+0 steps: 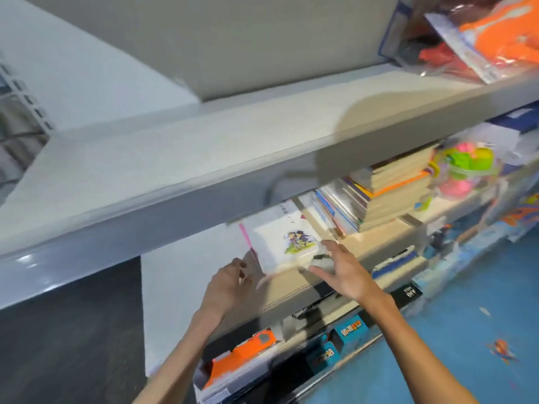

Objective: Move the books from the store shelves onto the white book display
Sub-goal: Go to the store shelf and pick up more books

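A white book with a small cartoon picture on its cover (284, 243) lies on top of a short stack at the left end of a beige store shelf (294, 293). My left hand (230, 284) is at the stack's left edge, fingers curled toward a pink-edged book (246, 239); whether it grips is blurred. My right hand (344, 268) is spread with straight fingers at the stack's right front corner, thumb near the white book's corner. More stacked books (390, 193) fill the shelf further right. The white book display is not in view.
A wide grey shelf (175, 158) overhangs the books just above my hands. Bagged colourful toys (463, 167) sit right of the books. Orange and blue boxed goods (347, 333) fill the lower shelves. Blue floor (455, 339) lies to the right.
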Action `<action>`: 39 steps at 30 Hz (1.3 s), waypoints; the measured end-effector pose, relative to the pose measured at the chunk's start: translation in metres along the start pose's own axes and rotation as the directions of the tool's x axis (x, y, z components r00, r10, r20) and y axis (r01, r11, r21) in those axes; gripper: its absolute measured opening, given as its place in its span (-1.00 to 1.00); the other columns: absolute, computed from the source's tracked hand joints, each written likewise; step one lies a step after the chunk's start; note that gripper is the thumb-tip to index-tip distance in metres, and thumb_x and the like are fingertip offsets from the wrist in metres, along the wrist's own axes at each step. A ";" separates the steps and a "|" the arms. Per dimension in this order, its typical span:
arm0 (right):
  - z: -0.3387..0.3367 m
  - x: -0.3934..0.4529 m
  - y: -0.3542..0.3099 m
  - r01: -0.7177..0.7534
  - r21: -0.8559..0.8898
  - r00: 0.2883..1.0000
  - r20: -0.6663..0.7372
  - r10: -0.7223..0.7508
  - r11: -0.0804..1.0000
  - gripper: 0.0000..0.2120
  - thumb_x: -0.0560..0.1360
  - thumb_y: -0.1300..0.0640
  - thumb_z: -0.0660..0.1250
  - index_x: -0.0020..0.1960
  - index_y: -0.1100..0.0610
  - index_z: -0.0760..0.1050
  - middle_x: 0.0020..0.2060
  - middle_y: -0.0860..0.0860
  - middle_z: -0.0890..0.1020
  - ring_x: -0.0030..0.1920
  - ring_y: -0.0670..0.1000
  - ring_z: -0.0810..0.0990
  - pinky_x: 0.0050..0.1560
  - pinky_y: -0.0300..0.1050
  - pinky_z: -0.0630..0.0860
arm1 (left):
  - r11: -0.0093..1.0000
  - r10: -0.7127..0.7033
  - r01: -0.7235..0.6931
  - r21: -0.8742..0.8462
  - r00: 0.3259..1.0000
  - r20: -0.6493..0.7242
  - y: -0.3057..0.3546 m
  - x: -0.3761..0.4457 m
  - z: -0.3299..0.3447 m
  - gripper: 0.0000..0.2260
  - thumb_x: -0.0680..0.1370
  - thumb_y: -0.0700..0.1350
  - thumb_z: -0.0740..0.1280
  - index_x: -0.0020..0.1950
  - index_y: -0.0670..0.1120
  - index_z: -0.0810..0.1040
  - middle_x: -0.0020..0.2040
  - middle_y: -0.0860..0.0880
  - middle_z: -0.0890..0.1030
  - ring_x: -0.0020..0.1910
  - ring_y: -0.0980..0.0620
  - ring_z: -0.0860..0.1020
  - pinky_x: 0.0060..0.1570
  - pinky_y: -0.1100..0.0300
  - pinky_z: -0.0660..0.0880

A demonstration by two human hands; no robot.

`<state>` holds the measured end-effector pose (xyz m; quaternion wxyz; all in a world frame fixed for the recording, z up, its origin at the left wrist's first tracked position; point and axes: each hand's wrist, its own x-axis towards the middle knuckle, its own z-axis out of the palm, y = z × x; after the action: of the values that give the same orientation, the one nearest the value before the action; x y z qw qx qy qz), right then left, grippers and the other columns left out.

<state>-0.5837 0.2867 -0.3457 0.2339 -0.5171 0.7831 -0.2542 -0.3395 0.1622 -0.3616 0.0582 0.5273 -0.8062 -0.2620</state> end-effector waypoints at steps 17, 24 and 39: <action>0.027 0.023 -0.016 -0.077 0.132 0.997 0.029 0.074 0.988 -0.12 0.40 -0.32 0.44 0.53 0.10 0.23 0.30 0.03 0.60 0.35 0.08 0.51 0.28 -0.10 0.43 | 0.526 -0.221 0.189 -0.829 0.972 0.082 0.007 0.025 0.027 -0.71 0.66 -0.04 0.31 0.07 -0.29 0.62 -0.10 -0.26 0.70 -0.17 -0.14 0.67 -0.10 0.03 0.68; 0.015 0.032 -0.010 -0.173 0.151 0.984 -0.008 0.176 0.973 -0.02 0.40 -0.34 0.42 0.59 0.15 0.13 0.47 0.15 0.39 0.49 0.17 0.33 0.44 0.04 0.34 | 0.399 -0.249 0.219 -0.890 0.960 0.125 0.005 0.028 0.039 -0.82 0.56 -0.27 0.44 0.05 -0.39 0.58 -0.09 -0.28 0.67 -0.12 -0.17 0.69 -0.11 0.10 0.69; 0.008 -0.028 -0.016 -0.139 0.219 0.989 0.072 0.126 0.966 -0.26 0.43 -0.27 0.44 0.48 0.04 0.34 0.31 -0.01 0.57 -0.03 -0.22 0.54 -0.09 -0.37 0.43 | 0.614 -0.239 0.340 -0.713 0.940 0.243 -0.007 0.009 0.016 -0.89 0.57 -0.29 0.39 0.06 -0.32 0.55 0.05 -0.15 0.63 -0.11 -0.08 0.71 0.10 0.07 0.64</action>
<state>-0.5577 0.3059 -0.3385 0.3295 -0.4412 0.7753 -0.3092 -0.3432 0.1576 -0.3804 0.1757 0.5627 -0.5338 -0.6063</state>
